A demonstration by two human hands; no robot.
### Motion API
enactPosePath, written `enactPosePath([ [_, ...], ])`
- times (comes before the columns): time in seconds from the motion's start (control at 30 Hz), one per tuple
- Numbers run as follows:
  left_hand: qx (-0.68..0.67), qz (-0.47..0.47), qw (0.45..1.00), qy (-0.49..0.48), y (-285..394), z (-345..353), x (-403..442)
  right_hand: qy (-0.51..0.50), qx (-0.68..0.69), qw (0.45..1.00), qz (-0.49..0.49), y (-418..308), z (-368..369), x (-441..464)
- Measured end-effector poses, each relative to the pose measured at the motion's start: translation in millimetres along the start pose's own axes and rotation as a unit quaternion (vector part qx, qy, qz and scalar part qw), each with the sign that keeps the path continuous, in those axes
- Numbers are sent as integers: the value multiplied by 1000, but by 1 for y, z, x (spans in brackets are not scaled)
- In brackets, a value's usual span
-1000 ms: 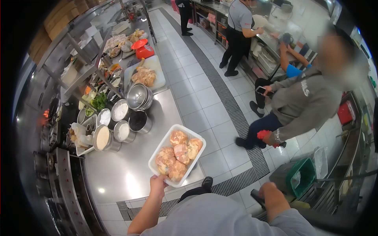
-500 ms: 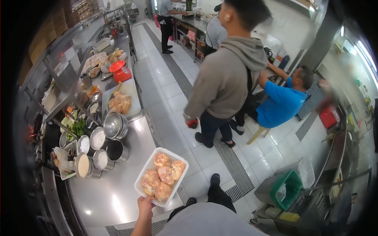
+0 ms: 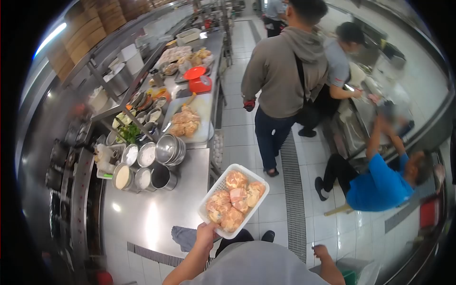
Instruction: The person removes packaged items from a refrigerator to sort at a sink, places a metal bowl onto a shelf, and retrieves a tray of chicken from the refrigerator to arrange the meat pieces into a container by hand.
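Kitchen, with pale tiled floor (image 3: 235, 142) and dark drain grating (image 3: 290, 199) running lengthwise. Bench (image 3: 128, 223): bright steel, at left; reflects patches of light; extends away toward the far end. On its left side: steel containers (image 3: 143, 179), holding white and cream-coloured powders, one dark inside; just beside, stacked steel bowls (image 3: 171, 149). Farther along: white cutting board (image 3: 202, 107), bearing raw meat (image 3: 185, 122); beyond that, red scale (image 3: 199, 81). Near edge: grey cloth (image 3: 184, 238), rumpled, just beside the left grip (image 3: 206, 236). Across the aisle: person in grey hoodie (image 3: 280, 76), back turned; person in blue shirt (image 3: 377, 183), at right; person in grey shirt (image 3: 335, 64), at another work surface.

Principal item: white basket (image 3: 219, 186), rectangular, perforated, open side up. Location: off the bench's right edge, before the wearer. Long axis: diagonal, near left to far right; far end points up the aisle, leaning right. Contents: meat portions (image 3: 237, 198), pinkish and yellowish, packed close.

Left grip: grasps the basket at its near left end. Right grip (image 3: 321, 251): low at right, well apart from the basket, small dark item at the fingers; whether clenched on it, cannot tell.
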State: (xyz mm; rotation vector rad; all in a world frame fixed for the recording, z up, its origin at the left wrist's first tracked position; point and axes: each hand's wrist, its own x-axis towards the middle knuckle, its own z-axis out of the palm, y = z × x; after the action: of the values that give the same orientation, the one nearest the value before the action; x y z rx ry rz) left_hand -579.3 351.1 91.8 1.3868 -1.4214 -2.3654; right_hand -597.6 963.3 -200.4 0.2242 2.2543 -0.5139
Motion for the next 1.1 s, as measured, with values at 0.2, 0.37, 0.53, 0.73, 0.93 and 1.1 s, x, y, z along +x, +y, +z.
enactPosePath([
  [0.2, -2, 30, 997, 70, 6, 0, 32, 165, 45, 967, -190, -233, -174, 81],
  [0.37, 48, 52, 994, 79, 47, 39, 94, 71, 172, 937, -296, -418, -220, 113],
  [0.53, 58, 77, 995, 33, 108, 99, 158, -144, 354, 875, -299, -559, -259, 96],
  [0.73, 141, 95, 985, 16, 173, 163, 205, -130, 386, 870, -277, -637, -305, 133],
  [0.93, 80, 112, 987, 78, 172, 192, 257, -162, 282, 887, -328, -710, -343, 208],
  [1.1, -56, 81, 984, 149, 178, 214, 279, -197, 161, 898, -359, -818, -363, 252],
])
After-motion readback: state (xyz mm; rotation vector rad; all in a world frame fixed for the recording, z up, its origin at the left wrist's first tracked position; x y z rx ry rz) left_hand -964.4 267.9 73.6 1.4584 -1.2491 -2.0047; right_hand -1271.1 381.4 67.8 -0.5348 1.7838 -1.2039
